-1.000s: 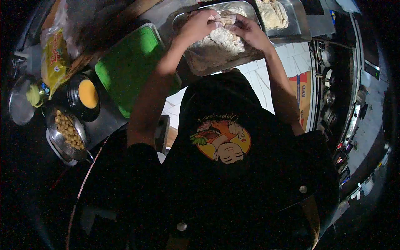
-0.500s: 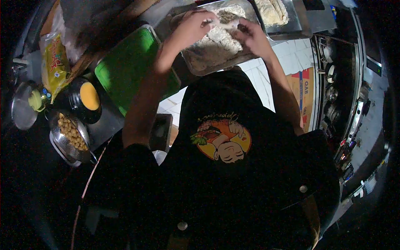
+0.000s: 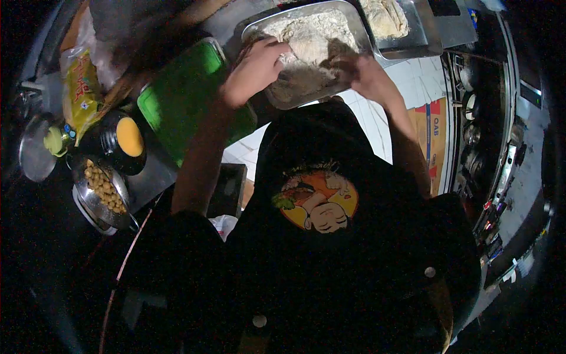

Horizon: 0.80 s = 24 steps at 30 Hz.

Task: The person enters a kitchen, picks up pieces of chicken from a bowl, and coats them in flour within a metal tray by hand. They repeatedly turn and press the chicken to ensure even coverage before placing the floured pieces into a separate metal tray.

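Note:
A metal tray (image 3: 318, 99) holds white flour (image 3: 274, 26), with a flour-coated lump (image 3: 309, 44) in its middle. My left hand (image 3: 256, 68) reaches over the tray's left side, fingers apart and loosely bent above the flour. Across from it, my right hand (image 3: 368, 76) hangs at the right side with its fingers spread and partly in shadow. Neither hand shows anything in its grasp. Just right of this tray, a second metal tray (image 3: 415, 44) holds a pale floured piece (image 3: 384, 19).
Left of the flour tray lies a green lidded container (image 3: 177, 106). Further left are a yellow packet (image 3: 82, 88), a dark pot with yellow contents (image 3: 130, 137) and a metal bowl of small brown balls (image 3: 106, 189). A cardboard box (image 3: 433, 141) stands on the floor at right.
Both hands have drawn apart from the middle of the flour tray, the left one toward its left side, the right one lower and outward. The floured lump is now uncovered to view.

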### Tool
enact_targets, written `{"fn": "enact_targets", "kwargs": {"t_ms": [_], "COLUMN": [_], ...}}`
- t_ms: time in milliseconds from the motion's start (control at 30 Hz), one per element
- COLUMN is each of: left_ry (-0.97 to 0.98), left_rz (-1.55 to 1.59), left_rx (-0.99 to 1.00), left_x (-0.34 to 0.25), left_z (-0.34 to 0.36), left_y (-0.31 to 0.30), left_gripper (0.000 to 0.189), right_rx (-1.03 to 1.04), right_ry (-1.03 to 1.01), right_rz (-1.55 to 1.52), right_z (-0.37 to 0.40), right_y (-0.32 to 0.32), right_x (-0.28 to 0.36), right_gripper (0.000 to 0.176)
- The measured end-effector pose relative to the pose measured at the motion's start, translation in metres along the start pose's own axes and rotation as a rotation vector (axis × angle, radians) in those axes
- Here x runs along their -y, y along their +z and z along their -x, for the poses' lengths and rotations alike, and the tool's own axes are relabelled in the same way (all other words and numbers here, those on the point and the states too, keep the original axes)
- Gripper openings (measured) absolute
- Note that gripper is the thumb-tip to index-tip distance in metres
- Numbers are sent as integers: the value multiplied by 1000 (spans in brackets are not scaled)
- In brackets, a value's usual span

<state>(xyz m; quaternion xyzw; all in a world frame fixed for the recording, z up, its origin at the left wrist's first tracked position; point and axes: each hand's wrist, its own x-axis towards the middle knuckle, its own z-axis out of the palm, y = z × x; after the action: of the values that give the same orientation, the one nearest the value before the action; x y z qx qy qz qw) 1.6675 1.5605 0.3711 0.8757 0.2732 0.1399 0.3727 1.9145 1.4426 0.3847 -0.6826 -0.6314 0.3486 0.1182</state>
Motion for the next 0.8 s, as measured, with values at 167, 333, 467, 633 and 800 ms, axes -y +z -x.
{"fn": "enact_targets", "kwargs": {"t_ms": [167, 333, 467, 633, 800], "left_ry": [-17, -36, -37, -77, -66], "left_rz": [-32, -35, -16, 32, -21], "left_rx": [-54, -81, -78, -59, -137], "left_x": [3, 21, 13, 10, 13], "left_z": [1, 1, 1, -1, 1], "left_y": [8, 25, 17, 15, 19], "left_gripper": [34, 39, 36, 33, 32], "right_rx": [45, 74, 68, -232, -220], "right_ry": [68, -18, -231, -10, -172], "right_rz": [470, 406, 131, -197, -98], "right_z": [-8, -25, -23, -23, -11], "right_y": [48, 77, 56, -9, -19], "right_x": [41, 61, 51, 40, 14], "right_gripper": [53, 44, 39, 21, 21]}}
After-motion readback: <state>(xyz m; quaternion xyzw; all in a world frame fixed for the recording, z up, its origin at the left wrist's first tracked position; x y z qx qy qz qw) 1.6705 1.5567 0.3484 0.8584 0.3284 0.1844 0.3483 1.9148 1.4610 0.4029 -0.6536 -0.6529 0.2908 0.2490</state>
